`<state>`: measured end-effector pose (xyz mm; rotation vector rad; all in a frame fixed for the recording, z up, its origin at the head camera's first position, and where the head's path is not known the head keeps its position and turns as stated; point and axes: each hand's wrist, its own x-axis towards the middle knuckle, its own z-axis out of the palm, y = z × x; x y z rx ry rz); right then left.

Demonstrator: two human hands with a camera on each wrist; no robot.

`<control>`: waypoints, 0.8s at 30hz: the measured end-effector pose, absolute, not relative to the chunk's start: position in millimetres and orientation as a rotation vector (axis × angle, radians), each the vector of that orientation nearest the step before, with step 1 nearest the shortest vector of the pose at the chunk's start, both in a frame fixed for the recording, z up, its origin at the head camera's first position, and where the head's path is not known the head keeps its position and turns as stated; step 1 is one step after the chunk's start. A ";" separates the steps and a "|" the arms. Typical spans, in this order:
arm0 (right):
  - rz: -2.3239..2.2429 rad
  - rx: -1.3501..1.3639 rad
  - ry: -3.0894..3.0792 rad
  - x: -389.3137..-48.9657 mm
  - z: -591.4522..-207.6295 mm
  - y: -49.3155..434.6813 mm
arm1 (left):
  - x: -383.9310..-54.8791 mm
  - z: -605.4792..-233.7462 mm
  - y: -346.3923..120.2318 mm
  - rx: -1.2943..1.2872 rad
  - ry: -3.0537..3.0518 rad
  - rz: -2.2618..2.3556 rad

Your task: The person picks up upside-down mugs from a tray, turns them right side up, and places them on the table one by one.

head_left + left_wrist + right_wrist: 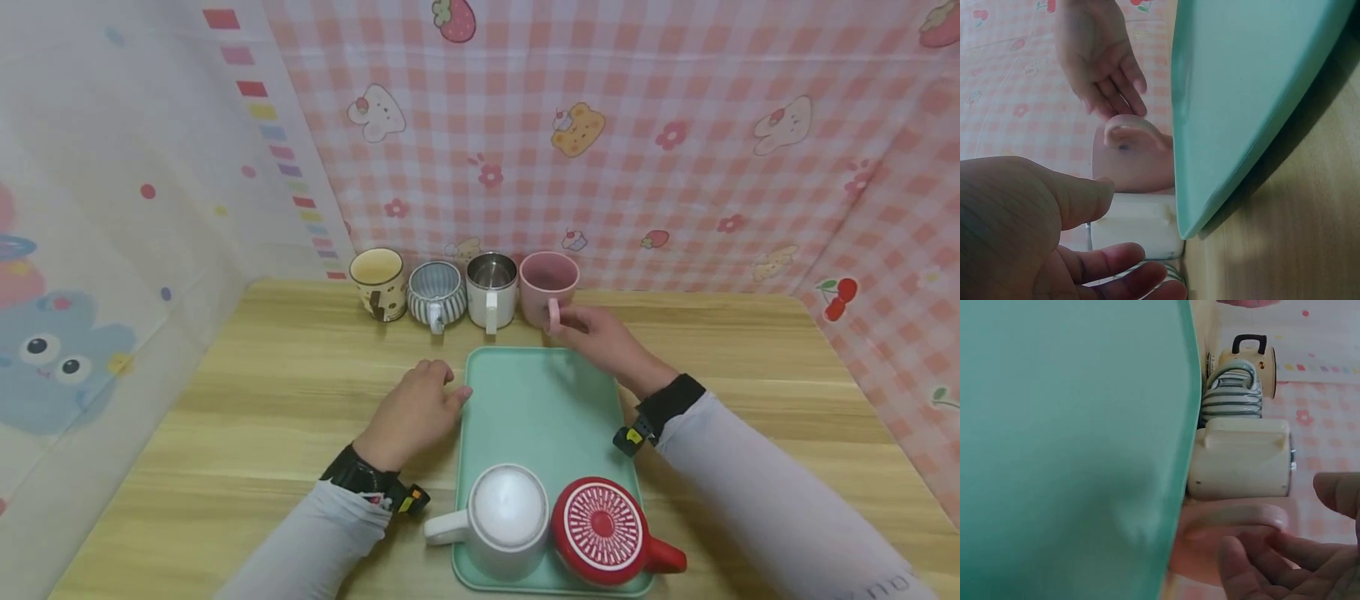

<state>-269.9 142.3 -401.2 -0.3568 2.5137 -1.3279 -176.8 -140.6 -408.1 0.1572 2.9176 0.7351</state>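
A pink mug (pixel 548 287) stands upright at the right end of a row of mugs, its handle facing me. My right hand (pixel 603 340) is at that handle; in the right wrist view its fingertips (pixel 1279 540) lie right beside the handle, with the thumb held apart. Relaxed, my left hand (pixel 412 412) hovers by the left edge of a mint-green tray (pixel 540 400), holding nothing. On the tray's near end, a white mug (pixel 508 512) and a red mug (pixel 603 529) sit upside down, handles pointing outward left and right.
Left of the pink mug stand a white mug with a metal inside (pixel 491 292), a striped grey-blue cup (pixel 437 293) and a cream mug with a dark handle (pixel 378 283). A pink checked cloth (pixel 637 192) hangs close behind the row. All rests on a wooden table (pixel 285 400).
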 end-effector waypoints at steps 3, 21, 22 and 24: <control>-1.239 -0.433 2.592 -256.1 -394.7 148.5 | -176.3 -406.5 -141.0 0.151 2.915 0.744; -1.142 -0.724 2.560 -150.0 -382.8 212.7 | -176.9 -409.0 -139.5 0.160 2.904 0.735; -1.150 -0.750 2.539 -145.3 -383.4 216.1 | -176.9 -408.8 -139.3 0.161 2.904 0.734; -1.158 -0.812 2.488 -136.7 -385.2 222.4 | -176.8 -408.6 -139.2 0.165 2.904 0.731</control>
